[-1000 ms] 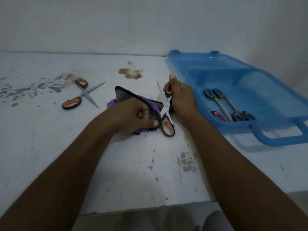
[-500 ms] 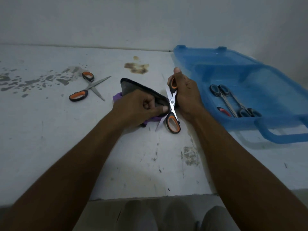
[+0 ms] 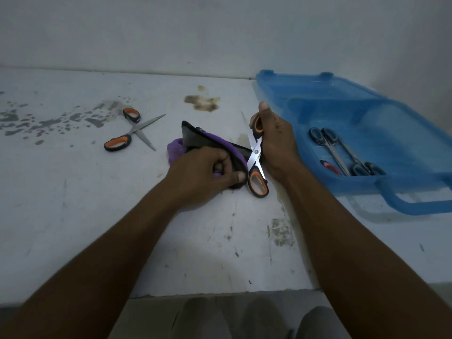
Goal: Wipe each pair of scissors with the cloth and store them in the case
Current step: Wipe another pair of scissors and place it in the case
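My right hand [image 3: 276,140] grips the upper handle of an orange-and-black pair of scissors [image 3: 255,157], spread wide in the middle of the table. My left hand [image 3: 205,174] clutches the purple and grey cloth [image 3: 210,140], wrapped round one blade at the scissors' left. A second orange-handled pair of scissors [image 3: 132,133] lies spread on the table at the left. The blue plastic case [image 3: 415,133] lies open at the right with black-handled scissors [image 3: 340,152] and a red-handled item [image 3: 330,166] inside.
The white table [image 3: 73,216] has paint stains at the far left and a brown stain [image 3: 203,102] behind the cloth. A white wall runs along the back. The case's handle [image 3: 415,204] juts toward the table's front edge. My knees show below the table.
My left hand with the cloth has slid a little along the blade toward the handle. The scissors have turned slightly in my right hand, and the camera has shifted.
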